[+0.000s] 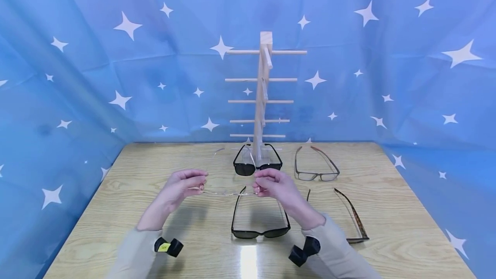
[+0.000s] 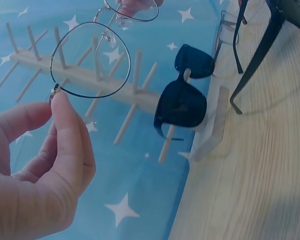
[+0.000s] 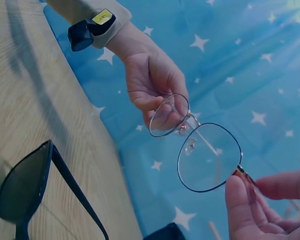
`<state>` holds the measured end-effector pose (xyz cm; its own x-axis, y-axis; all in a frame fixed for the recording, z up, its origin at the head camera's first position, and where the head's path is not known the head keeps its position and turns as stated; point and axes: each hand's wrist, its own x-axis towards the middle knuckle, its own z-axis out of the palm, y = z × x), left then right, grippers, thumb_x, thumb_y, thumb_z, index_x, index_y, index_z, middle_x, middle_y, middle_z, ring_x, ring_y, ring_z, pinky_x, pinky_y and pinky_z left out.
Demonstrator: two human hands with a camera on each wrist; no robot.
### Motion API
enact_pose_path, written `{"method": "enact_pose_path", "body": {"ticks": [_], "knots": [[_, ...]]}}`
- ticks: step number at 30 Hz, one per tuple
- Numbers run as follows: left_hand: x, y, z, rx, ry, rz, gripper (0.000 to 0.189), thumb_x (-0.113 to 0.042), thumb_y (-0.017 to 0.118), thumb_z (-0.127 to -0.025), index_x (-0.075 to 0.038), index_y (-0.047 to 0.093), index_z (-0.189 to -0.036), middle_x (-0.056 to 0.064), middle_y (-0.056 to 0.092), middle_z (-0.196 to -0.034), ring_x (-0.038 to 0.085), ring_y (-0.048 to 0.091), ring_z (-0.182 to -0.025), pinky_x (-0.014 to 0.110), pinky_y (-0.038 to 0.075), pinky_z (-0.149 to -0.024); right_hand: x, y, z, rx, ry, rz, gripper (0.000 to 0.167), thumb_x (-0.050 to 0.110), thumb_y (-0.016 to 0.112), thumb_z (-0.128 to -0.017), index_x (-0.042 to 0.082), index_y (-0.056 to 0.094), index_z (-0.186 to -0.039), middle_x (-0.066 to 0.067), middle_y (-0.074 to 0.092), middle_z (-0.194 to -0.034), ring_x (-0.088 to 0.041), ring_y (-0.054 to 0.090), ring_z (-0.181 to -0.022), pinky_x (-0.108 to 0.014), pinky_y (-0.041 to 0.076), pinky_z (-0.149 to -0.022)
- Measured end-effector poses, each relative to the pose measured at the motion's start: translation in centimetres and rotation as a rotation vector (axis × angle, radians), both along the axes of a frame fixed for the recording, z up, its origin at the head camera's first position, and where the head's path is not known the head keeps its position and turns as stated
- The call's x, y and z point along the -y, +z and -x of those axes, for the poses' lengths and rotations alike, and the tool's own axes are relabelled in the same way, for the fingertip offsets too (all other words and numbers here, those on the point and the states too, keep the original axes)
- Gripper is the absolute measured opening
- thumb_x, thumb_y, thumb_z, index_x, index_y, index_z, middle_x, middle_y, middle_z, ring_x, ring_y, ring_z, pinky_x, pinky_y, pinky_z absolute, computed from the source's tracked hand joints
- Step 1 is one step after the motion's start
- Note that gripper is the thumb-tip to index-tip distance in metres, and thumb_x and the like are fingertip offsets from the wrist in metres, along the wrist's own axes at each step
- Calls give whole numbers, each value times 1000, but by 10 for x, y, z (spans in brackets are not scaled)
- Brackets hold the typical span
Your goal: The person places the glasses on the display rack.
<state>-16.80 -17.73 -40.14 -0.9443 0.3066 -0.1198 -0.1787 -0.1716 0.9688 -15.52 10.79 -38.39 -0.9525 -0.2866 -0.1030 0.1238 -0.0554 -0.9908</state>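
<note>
A pair of thin round wire-rimmed eyeglasses (image 3: 210, 157) with clear lenses hangs in the air between both hands. My left hand (image 1: 178, 192) pinches one hinge end of the frame between thumb and fingers. At the opposite hinge, my right hand (image 1: 282, 193) pinches the other end. The temples stretch away from me toward a wooden display rack (image 1: 260, 98) with rows of pegs. On the rack's low peg sit black sunglasses (image 2: 182, 102), their dark lenses facing me. Below the held glasses, a second pair of black sunglasses (image 1: 248, 234) lies on the table with its temples unfolded.
Grey-framed eyeglasses (image 1: 320, 176) with brownish temple tips lie right of the rack. Nearer, tortoiseshell-patterned glasses (image 1: 358, 223) are partly hidden by the right forearm. The wood-grain table (image 1: 116, 210) ends at a blue star-patterned curtain (image 1: 155, 76).
</note>
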Motion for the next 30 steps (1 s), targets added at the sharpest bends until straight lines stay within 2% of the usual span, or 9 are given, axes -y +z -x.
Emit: {"method": "enact_pose_path", "body": {"ticks": [11, 16, 25, 30], "knots": [[-26, 0, 7, -1, -17, -13, 16, 0, 59, -88, 0, 64, -103, 1, 63, -84, 10, 60, -72, 23, 55, -69, -25, 1, 0, 4, -46, -11, 24, 0, 55, -91, -13, 52, -110, -7, 65, -83, -12, 63, -74, -25, 55, -69], [-39, 1, 12, 14, -6, -3, 20, -1, 59, -88, 5, 61, -107, 1, 63, -82, 10, 60, -71, 24, 55, -69, -35, 2, 2, 0, -74, -30, 22, 0, 54, -91, -12, 52, -109, -6, 65, -82, -12, 63, -74, -27, 56, -71], [-59, 1, 23, 36, 22, -13, 20, 0, 59, -88, 8, 58, -106, 3, 60, -80, 11, 59, -70, 24, 55, -67, -53, 6, 11, -10, -90, -62, 22, 3, 54, -93, -11, 52, -110, -5, 65, -83, -11, 63, -74, -24, 55, -70], [-68, 3, 30, 50, 42, -44, 12, 0, 58, -89, 3, 61, -100, 3, 61, -80, 11, 58, -70, 24, 55, -66, -60, 8, 22, -15, -94, -66, 22, 2, 54, -92, -11, 52, -109, -3, 65, -80, -9, 62, -72, -21, 54, -67]]}}
